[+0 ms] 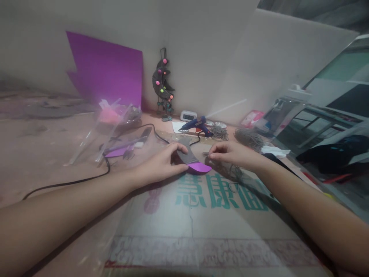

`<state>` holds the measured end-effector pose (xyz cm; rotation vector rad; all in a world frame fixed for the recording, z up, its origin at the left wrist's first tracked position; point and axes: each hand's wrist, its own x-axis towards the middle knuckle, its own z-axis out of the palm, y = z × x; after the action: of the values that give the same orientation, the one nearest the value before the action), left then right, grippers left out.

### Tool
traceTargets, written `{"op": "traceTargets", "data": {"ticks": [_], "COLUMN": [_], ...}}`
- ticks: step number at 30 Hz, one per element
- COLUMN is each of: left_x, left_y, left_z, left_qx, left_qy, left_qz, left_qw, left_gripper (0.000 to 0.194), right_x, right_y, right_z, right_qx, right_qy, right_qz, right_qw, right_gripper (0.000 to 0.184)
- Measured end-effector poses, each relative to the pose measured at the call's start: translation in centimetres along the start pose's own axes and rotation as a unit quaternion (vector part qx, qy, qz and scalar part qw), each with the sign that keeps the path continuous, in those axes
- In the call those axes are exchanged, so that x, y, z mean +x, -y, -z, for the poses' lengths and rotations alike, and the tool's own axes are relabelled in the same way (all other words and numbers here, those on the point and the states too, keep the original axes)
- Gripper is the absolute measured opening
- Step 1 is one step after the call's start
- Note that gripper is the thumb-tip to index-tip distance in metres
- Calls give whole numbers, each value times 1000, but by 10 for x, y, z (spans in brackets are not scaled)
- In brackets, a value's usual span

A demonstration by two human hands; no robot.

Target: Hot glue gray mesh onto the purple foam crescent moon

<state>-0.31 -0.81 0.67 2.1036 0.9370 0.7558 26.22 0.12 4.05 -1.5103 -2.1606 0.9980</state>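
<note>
Holding the grey-and-purple piece [188, 156] at its left edge, the left hand [167, 163] has its thumb low and its fingers above. The piece lies at centre frame, its long axis slanting from upper left, where it is grey, to lower right, where it ends in a bare purple tip [200, 167]. The right hand [229, 153], to the right and apart from the piece, is closed in a narrow pinch on a grey strand [205, 153] pointing left towards it; whether strand and piece join cannot be told. The left hand is the nearer, being in contact.

Writing: large green characters [220, 191] are printed on the board [170, 225] below the hands. The middle one reads 康; the one to its left appears to be 慧, upper part obscured; the right-hand one is not legible with confidence. Digits on the small white clock [188, 115], upper centre, cannot be read. No brand can be made out on the blue glue gun [196, 124].
</note>
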Motion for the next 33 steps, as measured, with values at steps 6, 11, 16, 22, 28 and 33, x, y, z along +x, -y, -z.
{"op": "traceTargets", "data": {"ticks": [6,11,16,22,28,33], "left_x": [-1,0,1,0,2,3], "left_y": [-3,0,2,6,12,16], "left_z": [1,1,1,0,-3,-2], "left_qx": [2,-2,-4,-9,-22,-30], "left_qy": [7,4,2,-10,-16,-11], "left_qz": [5,-3,-5,-10,-42,-46], "left_qw": [1000,1000,1000,1000,999,998], "left_gripper": [35,35,33,27,18,19], "right_x": [0,-1,2,0,1,1], "right_y": [-1,-1,-4,2,0,3], "right_z": [0,-1,-3,-9,-15,-23], "right_qx": [23,9,-27,-36,-44,-72], "right_qy": [35,46,26,8,8,-17], "right_qz": [-22,-58,-41,-35,-39,-9], "right_qw": [999,997,998,999,998,997], "right_gripper": [31,35,33,31,33,31]}}
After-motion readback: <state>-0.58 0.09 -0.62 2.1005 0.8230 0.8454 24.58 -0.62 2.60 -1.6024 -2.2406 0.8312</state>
